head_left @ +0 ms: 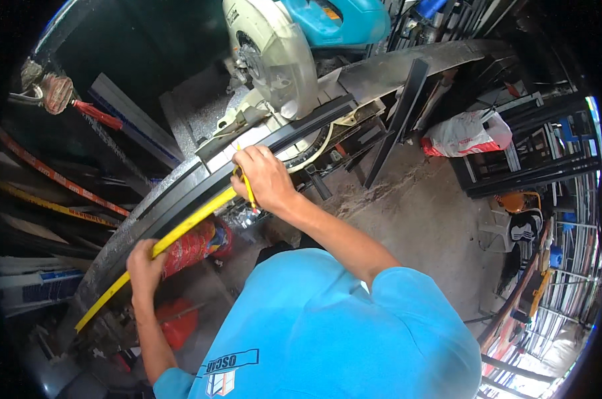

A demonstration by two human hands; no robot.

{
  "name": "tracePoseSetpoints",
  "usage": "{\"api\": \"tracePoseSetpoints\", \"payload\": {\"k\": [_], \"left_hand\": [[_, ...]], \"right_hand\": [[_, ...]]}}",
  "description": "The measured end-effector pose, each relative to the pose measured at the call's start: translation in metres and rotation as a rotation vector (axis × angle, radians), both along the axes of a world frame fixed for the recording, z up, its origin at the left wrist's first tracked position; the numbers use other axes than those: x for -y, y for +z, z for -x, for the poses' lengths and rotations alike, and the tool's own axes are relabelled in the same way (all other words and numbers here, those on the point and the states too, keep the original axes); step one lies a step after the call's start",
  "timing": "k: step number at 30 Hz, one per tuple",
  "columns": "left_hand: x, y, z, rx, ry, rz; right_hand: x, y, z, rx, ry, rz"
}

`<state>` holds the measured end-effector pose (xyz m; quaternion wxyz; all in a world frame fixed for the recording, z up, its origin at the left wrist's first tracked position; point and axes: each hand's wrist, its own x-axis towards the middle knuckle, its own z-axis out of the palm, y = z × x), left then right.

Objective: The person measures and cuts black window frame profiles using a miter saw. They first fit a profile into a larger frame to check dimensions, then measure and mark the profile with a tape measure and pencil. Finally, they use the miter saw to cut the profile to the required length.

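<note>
A long dark metal profile [303, 128] lies along the bench and passes in front of the miter saw [274, 63]. Along its near side runs the yellow blade of a tape measure [198, 216]. My left hand [145, 266] is closed around the blade, which sticks out past it toward the lower left. At the other end of the blade, my right hand [264, 178] is closed beside the profile, just short of the saw. A thin yellow pencil [249, 189] is gripped in its fingers, showing above and below them. No tape case can be made out.
Below the bench stands a red patterned container [198, 247]. Another dark profile [397, 123] leans across the bench edge at right. A white and red sack [468, 133] rests on stacked frames. Long bars [62, 179] fill the left side. A white chair [500, 229] stands at far right.
</note>
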<state>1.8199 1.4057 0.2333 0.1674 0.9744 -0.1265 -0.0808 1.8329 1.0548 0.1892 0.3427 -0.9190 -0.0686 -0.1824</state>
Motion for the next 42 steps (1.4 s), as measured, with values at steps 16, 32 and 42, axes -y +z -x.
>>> {"api": "tracePoseSetpoints", "payload": {"k": [16, 32, 42], "left_hand": [[0.142, -0.004, 0.015, -0.265, -0.070, 0.442], [0.079, -0.099, -0.065, 0.280, 0.096, 0.208], [0.208, -0.110, -0.105, 0.375, -0.027, 0.194]], "right_hand": [[0.157, -0.041, 0.118, -0.242, -0.255, -0.075], [0.230, -0.111, 0.047, 0.013, -0.121, 0.085], [0.272, -0.050, 0.089, 0.077, -0.064, 0.092]]}}
